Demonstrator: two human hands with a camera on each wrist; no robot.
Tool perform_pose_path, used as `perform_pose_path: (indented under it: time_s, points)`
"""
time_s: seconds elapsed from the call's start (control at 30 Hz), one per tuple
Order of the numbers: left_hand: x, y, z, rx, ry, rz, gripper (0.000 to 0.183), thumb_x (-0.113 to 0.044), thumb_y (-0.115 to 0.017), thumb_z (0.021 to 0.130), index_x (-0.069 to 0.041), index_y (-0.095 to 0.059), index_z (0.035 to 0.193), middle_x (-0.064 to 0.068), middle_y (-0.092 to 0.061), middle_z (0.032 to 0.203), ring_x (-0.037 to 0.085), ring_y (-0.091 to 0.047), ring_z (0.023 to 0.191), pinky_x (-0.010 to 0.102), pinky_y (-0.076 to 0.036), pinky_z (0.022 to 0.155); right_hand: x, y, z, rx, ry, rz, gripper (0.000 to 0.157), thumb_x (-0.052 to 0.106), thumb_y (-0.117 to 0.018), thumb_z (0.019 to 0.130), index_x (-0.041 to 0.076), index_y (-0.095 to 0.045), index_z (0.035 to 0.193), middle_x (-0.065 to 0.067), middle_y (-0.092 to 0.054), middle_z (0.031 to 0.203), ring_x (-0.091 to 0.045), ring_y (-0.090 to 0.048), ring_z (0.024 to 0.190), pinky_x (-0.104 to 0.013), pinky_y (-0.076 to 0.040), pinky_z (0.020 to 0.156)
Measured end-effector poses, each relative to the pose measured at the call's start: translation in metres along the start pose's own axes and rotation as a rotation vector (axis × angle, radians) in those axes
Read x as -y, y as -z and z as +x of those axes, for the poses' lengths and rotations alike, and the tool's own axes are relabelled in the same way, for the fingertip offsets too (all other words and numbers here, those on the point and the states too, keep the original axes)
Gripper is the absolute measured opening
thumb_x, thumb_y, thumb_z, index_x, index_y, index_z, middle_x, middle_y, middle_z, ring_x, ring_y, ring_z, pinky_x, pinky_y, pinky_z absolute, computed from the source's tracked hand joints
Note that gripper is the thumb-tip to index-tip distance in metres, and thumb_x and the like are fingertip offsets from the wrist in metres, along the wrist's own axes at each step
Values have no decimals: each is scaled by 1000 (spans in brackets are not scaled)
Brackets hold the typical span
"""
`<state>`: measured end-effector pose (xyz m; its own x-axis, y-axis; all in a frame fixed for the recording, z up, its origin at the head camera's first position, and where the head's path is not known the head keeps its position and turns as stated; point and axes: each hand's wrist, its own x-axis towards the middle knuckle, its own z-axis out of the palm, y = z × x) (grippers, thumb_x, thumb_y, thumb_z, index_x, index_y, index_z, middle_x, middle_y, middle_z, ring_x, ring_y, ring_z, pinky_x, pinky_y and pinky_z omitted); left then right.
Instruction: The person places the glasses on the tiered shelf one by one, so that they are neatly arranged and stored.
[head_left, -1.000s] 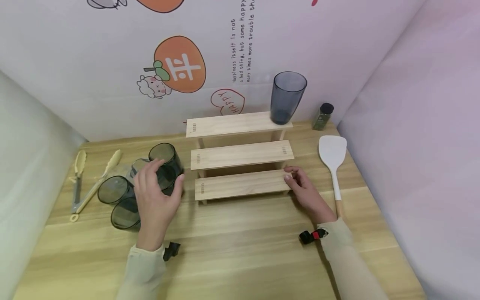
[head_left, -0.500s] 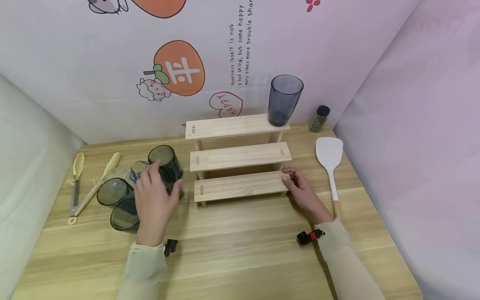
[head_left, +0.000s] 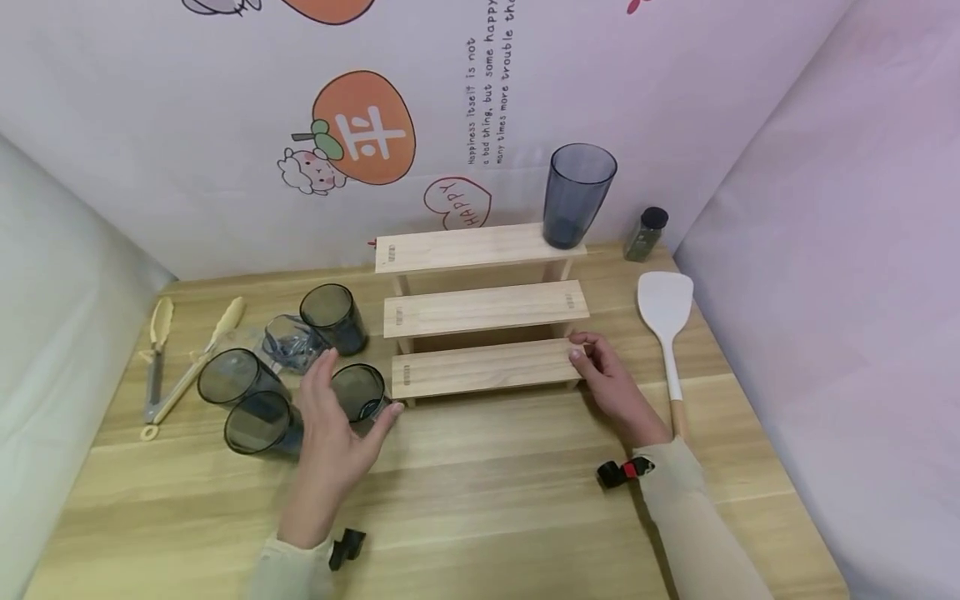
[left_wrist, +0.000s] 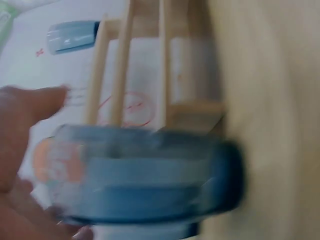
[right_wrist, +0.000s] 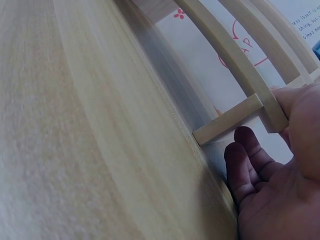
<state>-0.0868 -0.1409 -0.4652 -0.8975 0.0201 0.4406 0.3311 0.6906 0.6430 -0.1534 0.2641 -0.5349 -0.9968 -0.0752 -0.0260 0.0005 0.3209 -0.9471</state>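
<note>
My left hand (head_left: 337,425) is spread around a dark tinted cup (head_left: 358,385), fingers on its left and thumb on its right. In the left wrist view the thumb (left_wrist: 45,102) stands apart from this blurred cup (left_wrist: 145,175). My right hand (head_left: 611,387) grips the right end of the lowest board of a three-tier wooden display rack (head_left: 480,371). The right wrist view shows other fingers (right_wrist: 240,165) curled below that board (right_wrist: 240,65). A tall blue-grey tumbler (head_left: 577,196) stands upright on the top tier's right end.
Left of the rack stand more tinted cups (head_left: 333,317), (head_left: 236,379), (head_left: 262,425) and a clear bluish glass (head_left: 292,340). Tongs (head_left: 183,379) lie at far left. A white spatula (head_left: 666,312) and a dark-capped spice jar (head_left: 647,235) are at right, before fabric walls.
My left hand has moved toward me and to the right, and the cup between its fingers and thumb now shows apart from the back cup. The right hand keeps its grip on the rack.
</note>
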Motion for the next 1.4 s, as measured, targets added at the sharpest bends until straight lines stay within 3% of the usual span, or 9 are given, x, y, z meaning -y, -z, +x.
perform_pose_path:
  time_s: [0.13, 0.2, 0.37, 0.43, 0.57, 0.83, 1.03, 1.23, 1.4]
  points:
    - [4, -18, -10, -143, 121, -246, 113, -14, -93, 75, -9, -17, 158, 21, -25, 153, 33, -24, 141, 56, -23, 111, 10, 1, -1, -11, 27, 4, 35, 21, -50, 109, 3, -48, 139, -14, -50, 97, -27, -49, 91, -31, -40, 78]
    - [6, -26, -14, -198, 216, -340, 112, -11, -93, 73, -13, -19, 157, 16, -30, 148, 29, -29, 138, 52, -25, 110, 20, 0, -4, -10, 36, 3, 35, 16, -50, 109, -2, -47, 138, -14, -50, 96, -26, -48, 89, -30, -40, 77]
    - [10, -34, -16, -259, 371, -467, 101, -10, -94, 72, -9, -29, 150, 7, -45, 137, 20, -43, 129, 43, -31, 108, 41, -1, -12, 9, 10, 13, 35, 14, -48, 109, -5, -45, 139, -17, -52, 100, -27, -50, 94, -30, -41, 81]
    - [12, -35, -16, -259, 371, -497, 95, -9, -94, 72, -4, -34, 146, 7, -50, 135, 19, -47, 126, 42, -34, 107, 43, -2, -13, 14, -3, 26, 36, 15, -48, 109, -4, -45, 139, -19, -53, 103, -29, -50, 97, -31, -42, 83]
    - [17, -34, -19, -234, 352, -533, 89, -7, -93, 73, -8, -41, 146, 5, -52, 138, 19, -47, 128, 43, -34, 108, 42, -2, -13, 13, -3, 25, 36, 16, -49, 109, -3, -45, 140, -20, -53, 105, -30, -50, 98, -31, -42, 84]
    - [20, -35, -22, -185, 393, -542, 99, -11, -92, 75, -14, -33, 155, 7, -46, 147, 27, -42, 136, 46, -29, 113, 40, -2, -10, 0, 45, 8, 33, 12, -49, 108, -6, -47, 136, -19, -55, 102, -27, -51, 95, -28, -42, 81]
    - [17, -37, -18, -211, 419, -555, 94, -17, -94, 75, -16, -38, 151, 3, -48, 143, 26, -45, 132, 49, -31, 110, 42, -3, -12, 12, 12, 23, 36, 14, -47, 109, -6, -44, 139, -26, -54, 123, -27, -49, 108, -29, -39, 91]
    - [19, -37, -12, -236, 360, -599, 83, -4, -90, 76, -6, -43, 145, 10, -54, 137, 26, -49, 127, 49, -35, 107, 19, -2, -5, 16, 10, 39, 39, 20, -48, 110, -1, -44, 142, -25, -50, 135, -29, -46, 117, -31, -35, 98]
    - [16, -32, -7, -217, 342, -588, 82, 3, -89, 75, 1, -44, 143, 16, -56, 136, 29, -51, 126, 49, -35, 106, 3, 0, 0, 29, -7, 39, 43, 32, -47, 110, 7, -44, 144, -19, -47, 142, -28, -43, 126, -37, -32, 105]
